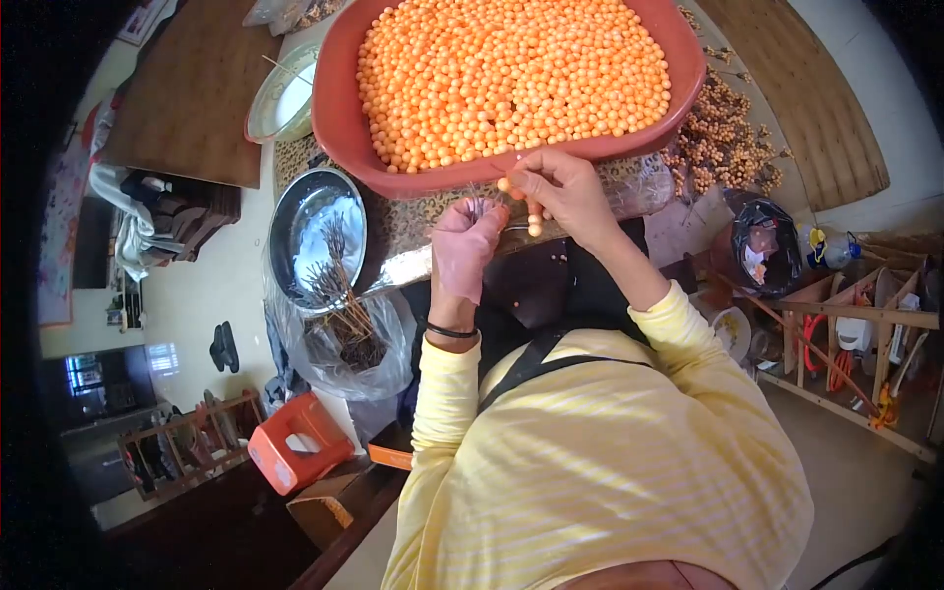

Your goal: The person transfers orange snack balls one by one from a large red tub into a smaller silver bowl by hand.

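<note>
My left hand (pixel 464 244), partly wrapped in something pink and thin, is closed round a small branched sprig (pixel 476 208) of thin dark stems. Close beside it, my right hand (pixel 568 200) pinches a small orange ball (pixel 504 185) between thumb and fingertips. A few more orange balls (pixel 535 220) hang just under the right fingers. Both hands are in front of the near rim of a red plastic tub (pixel 433 181), which holds a deep layer of the same orange balls (pixel 511 79).
Left of the tub are a dark bowl of whitish liquid (pixel 305 231) and a green bowl (pixel 285 103). Dark branched stems (pixel 339 285) stick out of a clear plastic bag (pixel 393 369). Finished-looking sprigs with orange balls (pixel 723 138) lie right. A black-lined bin (pixel 767 246) stands farther right.
</note>
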Available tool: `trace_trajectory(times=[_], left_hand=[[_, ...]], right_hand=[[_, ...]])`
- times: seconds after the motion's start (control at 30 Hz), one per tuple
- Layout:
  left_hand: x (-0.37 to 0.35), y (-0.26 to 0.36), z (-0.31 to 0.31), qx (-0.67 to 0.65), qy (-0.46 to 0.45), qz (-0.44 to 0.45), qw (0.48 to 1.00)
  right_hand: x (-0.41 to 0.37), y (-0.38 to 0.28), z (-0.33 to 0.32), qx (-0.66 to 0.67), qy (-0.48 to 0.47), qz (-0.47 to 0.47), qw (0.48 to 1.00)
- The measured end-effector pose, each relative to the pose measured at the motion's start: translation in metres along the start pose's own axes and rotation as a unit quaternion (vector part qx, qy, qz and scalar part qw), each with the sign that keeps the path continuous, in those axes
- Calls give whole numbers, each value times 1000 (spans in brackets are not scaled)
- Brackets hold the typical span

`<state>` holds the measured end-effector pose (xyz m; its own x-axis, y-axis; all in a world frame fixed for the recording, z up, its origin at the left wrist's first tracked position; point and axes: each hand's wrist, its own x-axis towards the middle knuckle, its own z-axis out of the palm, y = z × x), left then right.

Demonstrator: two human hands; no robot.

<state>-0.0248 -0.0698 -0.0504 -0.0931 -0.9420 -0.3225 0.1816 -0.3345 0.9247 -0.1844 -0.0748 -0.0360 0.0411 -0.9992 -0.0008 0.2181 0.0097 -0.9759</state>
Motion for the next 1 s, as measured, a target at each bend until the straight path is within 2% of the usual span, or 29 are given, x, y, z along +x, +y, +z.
trace_trajectory(times=[0.1,0.23,0.4,0.57,0.73,1.0], left_hand=[[-1,1,1,17,9,0,1000],[-4,7,5,-7,33,-3,999],[-5,7,9,49,32,30,998],[-5,4,11,76,39,49,995],[3,-12,5,66,31,66,995],[-4,4,10,75,38,55,995]], right_hand=[[-3,7,-1,44,30,-12,998],[0,14,-10,-14,10,-55,998],[0,3,-9,-5,-39,10,999],[0,3,-12,-28,-51,28,998],[0,13,-9,-82,-46,-10,996],[0,17,-9,-59,-54,-31,996]])
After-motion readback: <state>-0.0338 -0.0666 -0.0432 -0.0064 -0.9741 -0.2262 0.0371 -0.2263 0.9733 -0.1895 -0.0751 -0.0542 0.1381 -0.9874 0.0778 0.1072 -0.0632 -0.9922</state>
